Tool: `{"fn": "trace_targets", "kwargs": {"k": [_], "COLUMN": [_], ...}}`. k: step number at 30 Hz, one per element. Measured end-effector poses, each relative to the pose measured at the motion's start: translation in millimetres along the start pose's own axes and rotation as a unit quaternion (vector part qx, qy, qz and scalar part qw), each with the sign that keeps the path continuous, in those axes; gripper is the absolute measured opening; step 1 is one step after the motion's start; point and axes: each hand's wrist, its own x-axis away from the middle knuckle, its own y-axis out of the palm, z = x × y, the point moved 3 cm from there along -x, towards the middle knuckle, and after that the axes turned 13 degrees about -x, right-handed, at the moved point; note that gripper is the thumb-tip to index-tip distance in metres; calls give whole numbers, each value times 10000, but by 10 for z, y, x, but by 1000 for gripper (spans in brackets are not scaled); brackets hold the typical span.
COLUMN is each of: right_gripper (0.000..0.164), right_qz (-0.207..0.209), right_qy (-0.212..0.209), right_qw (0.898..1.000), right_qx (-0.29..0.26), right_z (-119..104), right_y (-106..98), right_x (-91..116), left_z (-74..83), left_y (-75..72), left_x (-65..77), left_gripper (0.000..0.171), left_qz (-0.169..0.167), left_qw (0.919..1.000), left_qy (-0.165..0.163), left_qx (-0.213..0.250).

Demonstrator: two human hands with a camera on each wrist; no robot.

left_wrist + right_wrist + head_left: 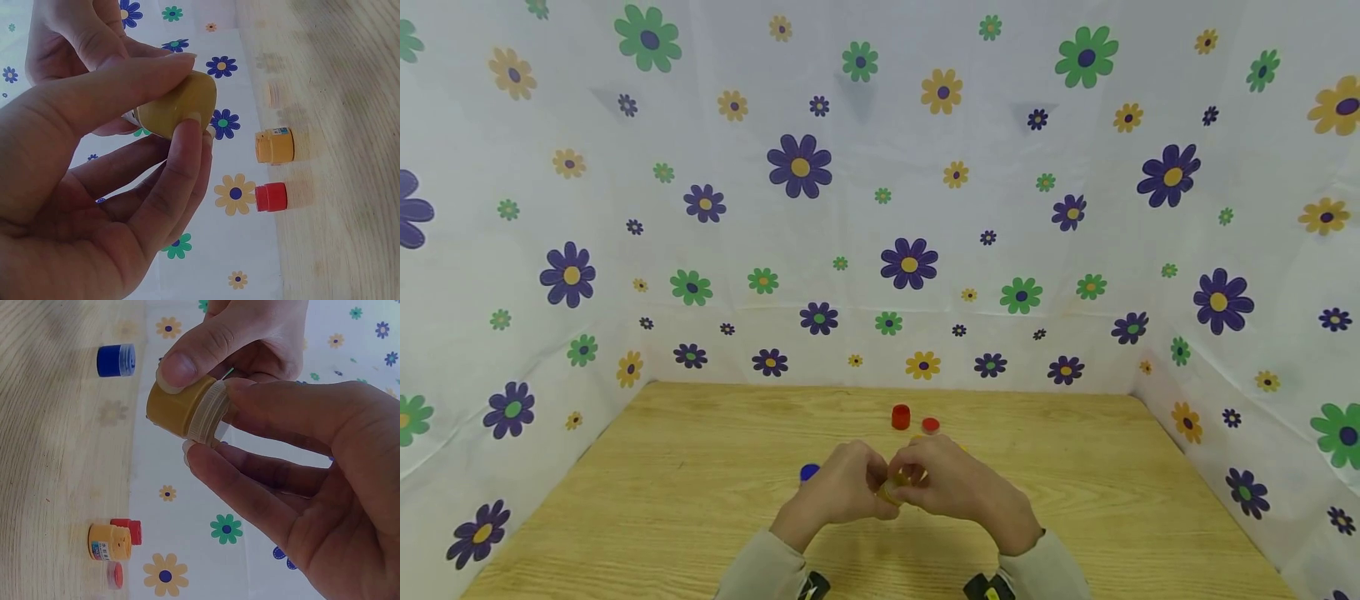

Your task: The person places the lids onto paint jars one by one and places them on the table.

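My left hand [850,483] grips a small ochre-yellow paint jar [178,409] between thumb and fingers, up above the table. The jar is tilted, with its ribbed translucent lid [209,414] towards my right hand [943,479]. Thumb and fingertips of that right hand pinch the lid's edge. In the left wrist view the jar's smooth yellow body [181,103] shows, while its lid end is mostly hidden behind the left thumb.
On the wooden table [700,450] stand a lidless red jar [901,417] with a red lid [930,425] beside it, an orange-yellow jar [275,147] near a pale lid [274,95], and a blue jar [115,360] with a clear top. Flowered cloth [850,233] encloses the back and sides.
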Motion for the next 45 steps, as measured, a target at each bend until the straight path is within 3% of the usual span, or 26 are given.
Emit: {"fn": "trace_targets", "kwargs": {"k": [17,28,45], "right_gripper": [16,11,9], "right_qz": [1,-31,9], "right_qy": [107,-359,-131], "right_qw": [9999,9993,9997], "right_qx": [9,-127,-211], "right_z": [-15,-24,-40], "right_y": [-14,8,9], "right_x": [14,18,13], "left_z": [15,-10,4], "left_y": [-4,-4,1], "left_x": [7,-1,-6], "left_gripper": [16,18,16], "left_qz": [22,-8,20], "left_qw": [10000,10000,9999], "left_qy": [48,17,121], "left_qx": [18,23,-118]}}
